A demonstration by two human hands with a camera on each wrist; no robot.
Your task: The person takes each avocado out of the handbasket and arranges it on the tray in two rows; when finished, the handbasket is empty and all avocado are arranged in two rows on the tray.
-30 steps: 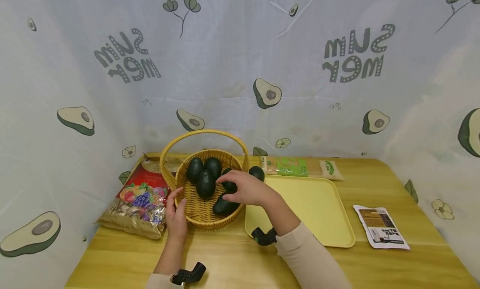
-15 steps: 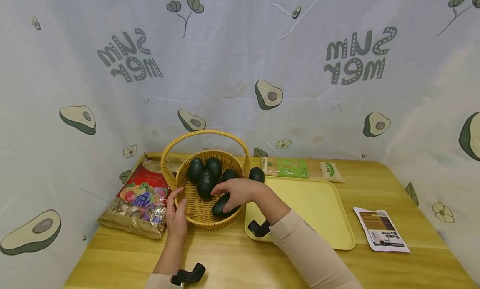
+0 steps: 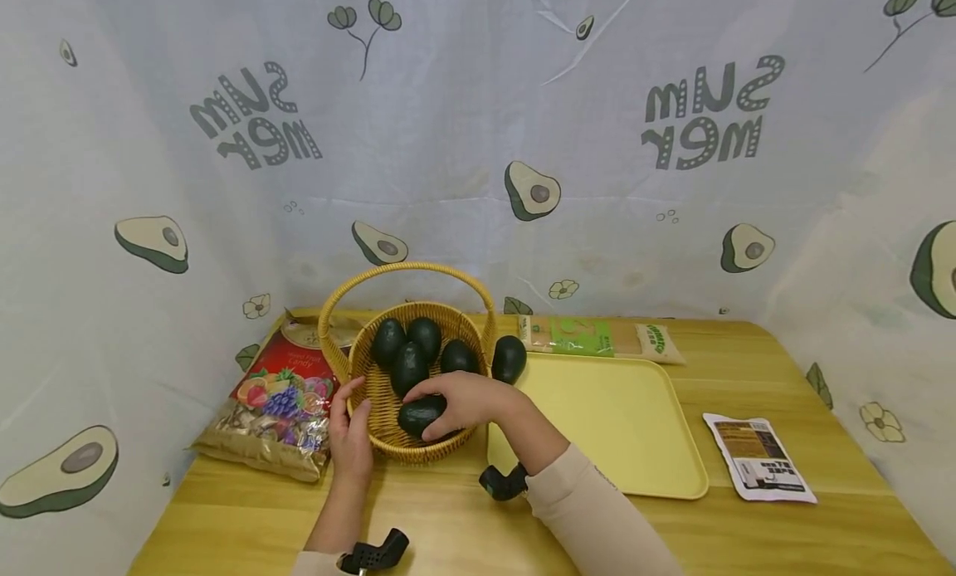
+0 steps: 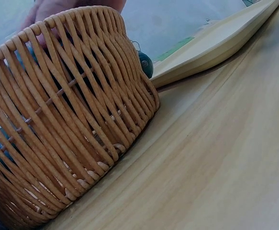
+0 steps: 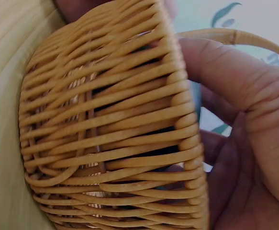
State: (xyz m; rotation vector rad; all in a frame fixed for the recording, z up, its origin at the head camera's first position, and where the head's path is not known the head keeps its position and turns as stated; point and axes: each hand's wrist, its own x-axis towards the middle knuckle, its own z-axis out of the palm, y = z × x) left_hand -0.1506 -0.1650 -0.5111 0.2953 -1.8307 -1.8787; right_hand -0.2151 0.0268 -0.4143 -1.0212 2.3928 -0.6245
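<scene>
A yellow woven basket (image 3: 418, 455) with a tall hoop handle (image 3: 407, 267) stands on the table, with several dark green avocados in it. My right hand (image 3: 472, 400) reaches over its near right rim and grips an avocado (image 3: 418, 415) lying near the front, fingers over the top and thumb at its near side. Behind that one lie other avocados, including one in the middle (image 3: 409, 368). My left hand (image 3: 351, 443) touches the basket's left side with relaxed fingers. In the right wrist view the basket's wall (image 5: 120, 124) hides most of the held avocado.
Outside the basket, an avocado (image 3: 509, 358) lies by the corner of a yellow tray (image 3: 612, 427). A candy bag (image 3: 280, 393) leans at the left. Behind the tray lies a long packet (image 3: 597, 337); a white pouch (image 3: 760, 457) is at the right.
My right hand has come down onto the front avocado, gripped it and shifted it left inside the basket. The left hand stays at the basket's side.
</scene>
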